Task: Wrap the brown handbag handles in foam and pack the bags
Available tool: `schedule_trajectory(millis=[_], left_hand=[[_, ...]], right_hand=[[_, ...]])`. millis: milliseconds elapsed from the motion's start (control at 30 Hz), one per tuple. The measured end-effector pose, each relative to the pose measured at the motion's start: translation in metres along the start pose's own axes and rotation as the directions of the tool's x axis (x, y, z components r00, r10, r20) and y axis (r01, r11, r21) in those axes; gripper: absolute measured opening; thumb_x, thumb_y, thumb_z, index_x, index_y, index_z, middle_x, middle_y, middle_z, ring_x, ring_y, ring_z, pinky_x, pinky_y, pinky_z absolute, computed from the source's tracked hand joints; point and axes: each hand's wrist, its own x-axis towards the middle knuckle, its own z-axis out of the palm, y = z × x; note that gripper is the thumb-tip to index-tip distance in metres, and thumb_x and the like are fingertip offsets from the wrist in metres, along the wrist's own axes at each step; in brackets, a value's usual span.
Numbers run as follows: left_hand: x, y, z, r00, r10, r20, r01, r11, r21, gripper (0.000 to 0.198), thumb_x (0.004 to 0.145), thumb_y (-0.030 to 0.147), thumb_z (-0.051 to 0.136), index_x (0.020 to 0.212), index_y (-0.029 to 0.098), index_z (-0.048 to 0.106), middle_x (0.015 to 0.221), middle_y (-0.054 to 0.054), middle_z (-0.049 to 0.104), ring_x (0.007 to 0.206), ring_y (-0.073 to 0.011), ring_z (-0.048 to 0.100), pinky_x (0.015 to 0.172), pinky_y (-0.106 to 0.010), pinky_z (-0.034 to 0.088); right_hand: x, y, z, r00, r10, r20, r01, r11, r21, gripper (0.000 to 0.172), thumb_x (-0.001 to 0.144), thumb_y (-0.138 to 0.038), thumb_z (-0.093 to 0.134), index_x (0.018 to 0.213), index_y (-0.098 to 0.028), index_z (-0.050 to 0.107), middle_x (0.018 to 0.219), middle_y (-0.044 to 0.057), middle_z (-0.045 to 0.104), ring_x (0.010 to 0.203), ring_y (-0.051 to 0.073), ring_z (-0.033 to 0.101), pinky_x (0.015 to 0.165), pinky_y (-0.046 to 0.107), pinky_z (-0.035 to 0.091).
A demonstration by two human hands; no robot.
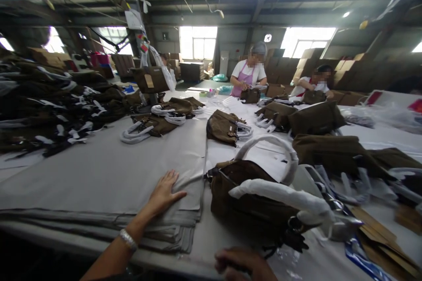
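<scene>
My left hand (pixel 165 194) lies flat near the right edge of a stack of large grey paper sheets (pixel 108 175), fingers spread and thumb out to the side. Nothing is in it. At the bottom edge, my right hand (pixel 245 263) is dark and blurred, partly cut off by the frame, and its grip cannot be made out. Just above it stands a brown handbag (pixel 253 210), its top open. White wrapping covers the bag's two raised handles (pixel 283 195), and a dark tassel-like piece (pixel 295 235) hangs at its right end.
More brown bags with wrapped handles lie ahead, including one bag (pixel 224 126) beyond the stack. A large bag pile (pixel 66 101) fills the left. Brown cardboard pieces (pixel 384 237) lie at lower right. Two people, one in a purple apron (pixel 245 77), handle bags across the table.
</scene>
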Motion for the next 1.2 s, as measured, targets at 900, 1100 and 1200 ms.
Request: schedule_trajectory(millis=[900,1100,1200], left_hand=[[-0.006,-0.002,-0.034,0.905,0.409,0.119,-0.388,0.907,-0.166,0.035,0.097,0.037,0.043,0.089,0.023,0.074,0.073,-0.003,0.077,0.064,-0.019,0.074,0.058,-0.022,0.055],[0.116,-0.069,-0.135,0.993,-0.102,-0.067,0.101,0.995,-0.009,0.048,0.094,0.054,0.041,0.109,0.022,0.073,0.098,-0.008,0.077,0.095,-0.0239,0.072,0.084,-0.03,0.055],[0.162,-0.12,-0.149,0.966,-0.214,-0.146,0.227,0.971,0.08,0.046,0.078,0.054,0.058,0.105,0.019,0.074,0.098,-0.014,0.076,0.101,-0.0342,0.069,0.089,-0.042,0.053]], right_hand=[[0.3,-0.008,0.043,0.959,0.273,-0.076,-0.096,0.564,0.821,0.059,0.059,-0.052,0.084,0.1,-0.011,0.072,0.091,0.013,0.076,0.092,0.031,0.072,0.084,0.041,0.057],[0.305,0.013,0.053,0.928,0.289,-0.237,-0.011,0.656,0.755,0.068,0.048,-0.052,0.09,0.1,-0.012,0.074,0.091,0.011,0.076,0.097,0.033,0.071,0.09,0.044,0.055],[0.309,0.019,0.053,0.924,0.301,-0.235,-0.024,0.66,0.751,0.072,0.043,-0.056,0.091,0.098,-0.012,0.075,0.091,0.012,0.077,0.099,0.035,0.07,0.093,0.046,0.054]])
